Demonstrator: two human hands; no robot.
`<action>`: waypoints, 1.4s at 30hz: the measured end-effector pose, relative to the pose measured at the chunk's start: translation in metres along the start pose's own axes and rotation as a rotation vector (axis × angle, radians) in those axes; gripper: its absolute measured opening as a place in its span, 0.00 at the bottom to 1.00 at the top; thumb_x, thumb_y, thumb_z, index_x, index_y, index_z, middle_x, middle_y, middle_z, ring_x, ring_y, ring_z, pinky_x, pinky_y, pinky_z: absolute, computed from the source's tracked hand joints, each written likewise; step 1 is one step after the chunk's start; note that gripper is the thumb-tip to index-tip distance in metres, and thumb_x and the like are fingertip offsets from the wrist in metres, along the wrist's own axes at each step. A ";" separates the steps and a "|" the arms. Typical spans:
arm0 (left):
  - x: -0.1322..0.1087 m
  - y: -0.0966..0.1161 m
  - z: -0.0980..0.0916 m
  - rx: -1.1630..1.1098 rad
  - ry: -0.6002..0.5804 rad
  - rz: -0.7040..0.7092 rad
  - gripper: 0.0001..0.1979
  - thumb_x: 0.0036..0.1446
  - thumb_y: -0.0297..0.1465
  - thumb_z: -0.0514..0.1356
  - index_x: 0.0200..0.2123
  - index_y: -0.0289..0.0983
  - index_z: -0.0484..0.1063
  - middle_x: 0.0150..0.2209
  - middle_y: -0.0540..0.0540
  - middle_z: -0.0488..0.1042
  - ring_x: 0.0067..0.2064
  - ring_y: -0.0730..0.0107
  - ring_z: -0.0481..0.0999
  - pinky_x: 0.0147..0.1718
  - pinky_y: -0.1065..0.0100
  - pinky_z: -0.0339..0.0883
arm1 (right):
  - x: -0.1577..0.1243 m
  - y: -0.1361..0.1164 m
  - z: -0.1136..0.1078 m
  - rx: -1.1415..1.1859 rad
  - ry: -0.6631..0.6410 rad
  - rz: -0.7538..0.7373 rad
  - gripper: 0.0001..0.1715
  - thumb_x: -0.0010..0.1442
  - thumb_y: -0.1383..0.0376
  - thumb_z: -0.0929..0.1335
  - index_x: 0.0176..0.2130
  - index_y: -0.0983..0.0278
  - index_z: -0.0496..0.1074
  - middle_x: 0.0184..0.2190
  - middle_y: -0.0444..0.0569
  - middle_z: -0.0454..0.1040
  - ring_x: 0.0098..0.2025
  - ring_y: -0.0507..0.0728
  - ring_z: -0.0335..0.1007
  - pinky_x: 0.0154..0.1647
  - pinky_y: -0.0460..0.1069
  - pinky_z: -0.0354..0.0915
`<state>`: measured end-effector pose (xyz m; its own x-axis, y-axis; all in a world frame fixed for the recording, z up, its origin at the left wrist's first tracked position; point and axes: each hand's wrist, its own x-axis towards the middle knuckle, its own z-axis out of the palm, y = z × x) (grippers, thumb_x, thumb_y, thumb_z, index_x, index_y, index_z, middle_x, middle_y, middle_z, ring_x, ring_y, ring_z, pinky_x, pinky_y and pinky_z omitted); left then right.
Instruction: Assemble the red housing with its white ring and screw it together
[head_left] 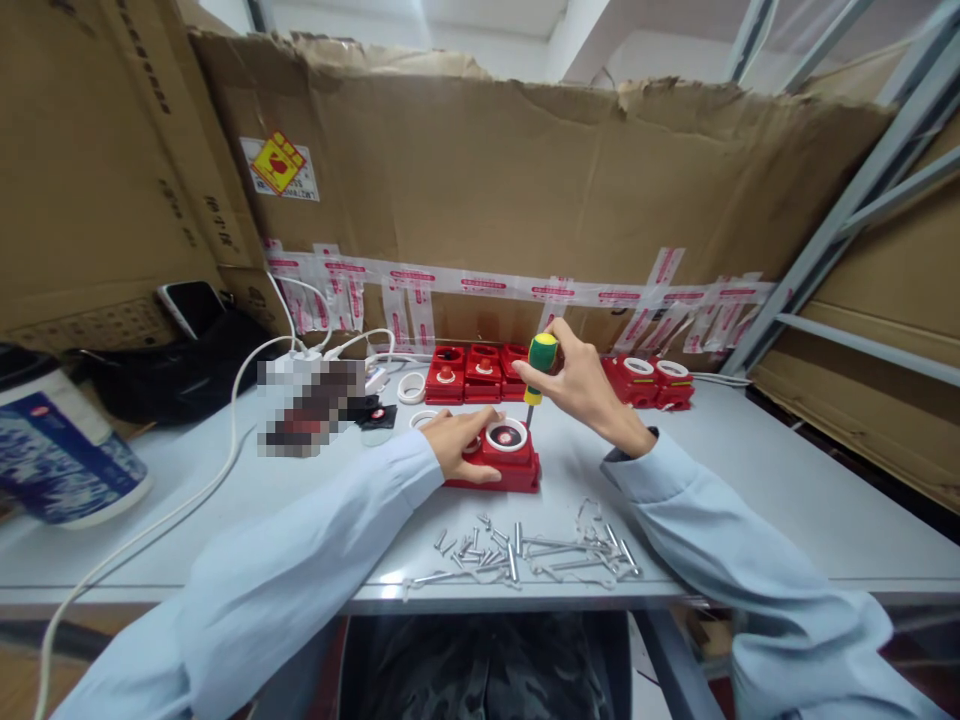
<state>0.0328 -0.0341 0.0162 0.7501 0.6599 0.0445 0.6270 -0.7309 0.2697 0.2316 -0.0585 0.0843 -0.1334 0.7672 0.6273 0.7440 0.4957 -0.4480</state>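
Note:
My right hand [581, 385] is closed around the green and yellow handle of a screwdriver [542, 352]. Its shaft points down at the back right corner of a red box-shaped device [510, 476], where the tip is too small to make out. A white ring [491, 434] with a dark disc inside sits on top of this device. From the left, my left hand [461, 447] grips the device against the table, fingers over its top and thumb along its front. Closer to the table's front edge lie several loose metal screws and pins [487, 550], some with thin wires.
Behind my hands stand more red devices [482, 372], with others [652, 382] at the right. A loose white ring [411, 388], a power strip [296, 362] with white cables, a black bag [180, 355] and a blue-white cup [71, 450] are at the left. Cardboard [480, 180] walls the back.

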 end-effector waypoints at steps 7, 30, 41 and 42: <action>-0.001 0.002 -0.002 -0.003 0.008 0.003 0.34 0.48 0.47 0.60 0.54 0.40 0.54 0.58 0.40 0.65 0.52 0.49 0.70 0.49 0.52 0.59 | 0.004 0.011 -0.013 0.367 -0.263 -0.100 0.28 0.55 0.64 0.67 0.53 0.59 0.54 0.37 0.47 0.71 0.38 0.54 0.71 0.39 0.51 0.67; 0.002 -0.012 0.011 -0.245 0.113 0.147 0.33 0.45 0.43 0.63 0.51 0.38 0.55 0.57 0.36 0.65 0.55 0.53 0.68 0.51 0.60 0.63 | 0.008 0.003 -0.030 0.160 -0.327 -0.146 0.12 0.54 0.63 0.68 0.39 0.61 0.62 0.31 0.43 0.69 0.30 0.51 0.66 0.31 0.47 0.63; 0.003 -0.014 0.016 -0.291 0.148 0.164 0.32 0.45 0.44 0.64 0.49 0.37 0.55 0.56 0.35 0.64 0.54 0.53 0.69 0.51 0.58 0.64 | 0.012 0.001 -0.014 0.036 -0.188 -0.061 0.17 0.53 0.61 0.68 0.43 0.60 0.62 0.27 0.41 0.67 0.27 0.51 0.62 0.30 0.47 0.60; 0.003 -0.015 0.016 -0.291 0.150 0.165 0.32 0.45 0.44 0.64 0.49 0.37 0.56 0.56 0.35 0.65 0.53 0.53 0.69 0.51 0.58 0.64 | 0.012 0.003 -0.018 0.132 -0.286 -0.071 0.21 0.54 0.62 0.68 0.47 0.59 0.61 0.31 0.43 0.69 0.31 0.52 0.66 0.32 0.48 0.62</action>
<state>0.0294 -0.0241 -0.0030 0.7836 0.5710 0.2447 0.3978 -0.7638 0.5083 0.2442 -0.0550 0.1025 -0.3743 0.8031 0.4636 0.6375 0.5859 -0.5003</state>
